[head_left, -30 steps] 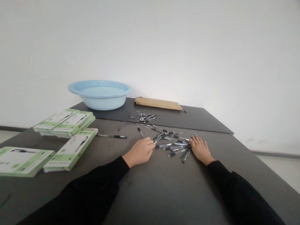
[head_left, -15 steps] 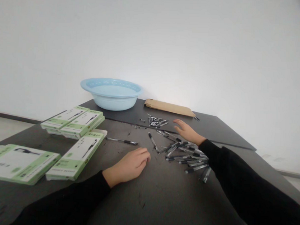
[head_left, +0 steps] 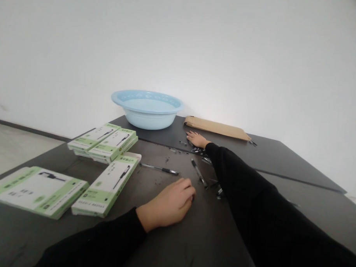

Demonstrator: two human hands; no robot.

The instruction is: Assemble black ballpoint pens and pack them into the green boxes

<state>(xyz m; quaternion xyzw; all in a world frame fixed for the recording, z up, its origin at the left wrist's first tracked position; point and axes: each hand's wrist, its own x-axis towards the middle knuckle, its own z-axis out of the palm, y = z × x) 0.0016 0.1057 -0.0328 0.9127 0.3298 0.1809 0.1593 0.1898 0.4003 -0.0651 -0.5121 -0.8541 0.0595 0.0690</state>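
My right hand (head_left: 197,139) reaches far forward, palm down with its fingers spread, over a pile of short clear-and-black pieces (head_left: 198,150) that look like pen caps. It covers part of that pile. Beneath and beside my right sleeve lie loose gel pens (head_left: 219,191), mostly hidden by the arm. My left hand (head_left: 171,203) rests on the dark table with its fingers curled in; nothing sticks out of it, though its palm side is hidden. One gel pen (head_left: 159,168) lies just beyond it, and another pen (head_left: 199,173) lies to its right.
Green-and-white pen boxes (head_left: 106,185) lie on the left, some of them stacked (head_left: 113,145). A light blue basin (head_left: 149,119) stands at the back, beside a flat brown cardboard piece (head_left: 219,127). A seam crosses the dark table (head_left: 282,156), and a white wall rises behind.
My right hand has moved forward and left from above the pens onto the pile of short pieces, its sleeve now covering most pens. The view has turned slightly left; my left hand keeps its curled pose.
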